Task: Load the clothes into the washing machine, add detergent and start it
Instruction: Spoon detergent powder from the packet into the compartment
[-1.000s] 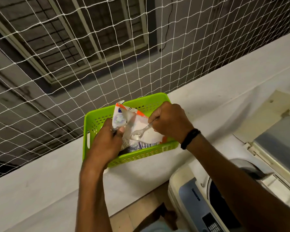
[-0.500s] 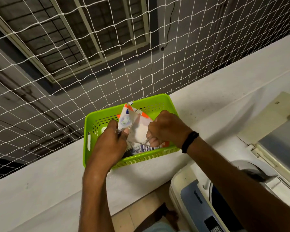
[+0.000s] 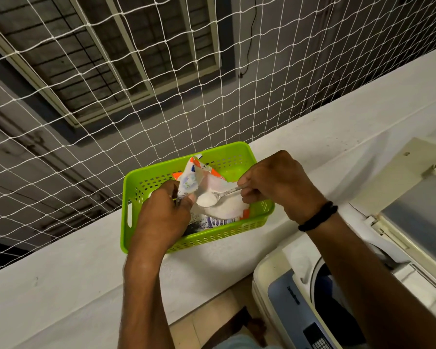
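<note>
A torn-open detergent packet [image 3: 213,197], white with orange and blue print, lies in a lime-green plastic basket [image 3: 237,233] on a white ledge. My left hand [image 3: 161,217] pinches the packet's raised flap. My right hand [image 3: 280,185] grips the handle of a metal spoon [image 3: 212,199] whose bowl is heaped with white powder just above the packet's mouth. At the lower right is the top-loading washing machine [image 3: 282,298] with its lid [image 3: 410,197] raised; dark contents show in the drum.
A white mesh net [image 3: 161,96] rises directly behind the ledge [image 3: 61,273], with a building wall and window beyond. A tiled floor [image 3: 212,321] shows between ledge and machine. The machine's control panel [image 3: 315,341] sits at the bottom edge.
My right hand dipped the spoon into the packet, then drew it back to the right; the spoon is now out and loaded with powder. My left hand keeps holding the flap.
</note>
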Available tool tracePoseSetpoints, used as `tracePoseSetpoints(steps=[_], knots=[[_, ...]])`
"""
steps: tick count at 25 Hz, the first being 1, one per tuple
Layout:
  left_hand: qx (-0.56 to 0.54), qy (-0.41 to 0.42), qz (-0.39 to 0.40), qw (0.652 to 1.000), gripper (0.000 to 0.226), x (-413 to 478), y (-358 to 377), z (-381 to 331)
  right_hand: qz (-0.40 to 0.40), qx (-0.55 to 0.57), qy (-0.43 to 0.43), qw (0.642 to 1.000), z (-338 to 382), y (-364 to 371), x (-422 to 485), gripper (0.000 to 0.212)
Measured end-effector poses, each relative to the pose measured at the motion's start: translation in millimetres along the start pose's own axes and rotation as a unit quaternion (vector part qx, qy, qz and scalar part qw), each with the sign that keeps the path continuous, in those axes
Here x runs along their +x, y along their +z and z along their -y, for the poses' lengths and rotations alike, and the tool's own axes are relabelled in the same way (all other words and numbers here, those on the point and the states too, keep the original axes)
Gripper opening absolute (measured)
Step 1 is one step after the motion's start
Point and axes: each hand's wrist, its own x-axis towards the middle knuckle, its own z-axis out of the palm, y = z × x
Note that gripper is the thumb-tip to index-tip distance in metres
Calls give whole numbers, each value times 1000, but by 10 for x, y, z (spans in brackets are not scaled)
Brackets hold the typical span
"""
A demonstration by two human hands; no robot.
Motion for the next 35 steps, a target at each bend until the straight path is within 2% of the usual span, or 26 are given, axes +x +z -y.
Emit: tracePoseSetpoints(steps=[5,11,15,18,22,27,32,35], knots=[[-69,3,-20,997,31,-58,-52,-14,43,141,43,988,28,-131,-120,18],[-161,34,-96,982,48,-188,-80,-182,53,167,64,982,5,-262,-183,20],[-192,81,-185,960,46,-268,-18,-365,47,177,49,982,-40,-374,-237,21],[-224,127,-210,943,41,-337,82,-567,16,193,20,981,-110,-517,-318,21],[-268,190,-191,925,33,-410,317,-861,-29,231,-7,973,-264,-762,-436,22],[-332,239,-151,900,24,-480,725,-1181,-83,268,23,960,-486,-1138,-625,20],[-348,253,-64,900,19,-578,1281,-1417,-150,297,56,941,-947,-1515,-889,21],[-321,260,-1,911,18,-712,1697,-1512,-218,330,103,913,-1441,-1686,-1022,25]])
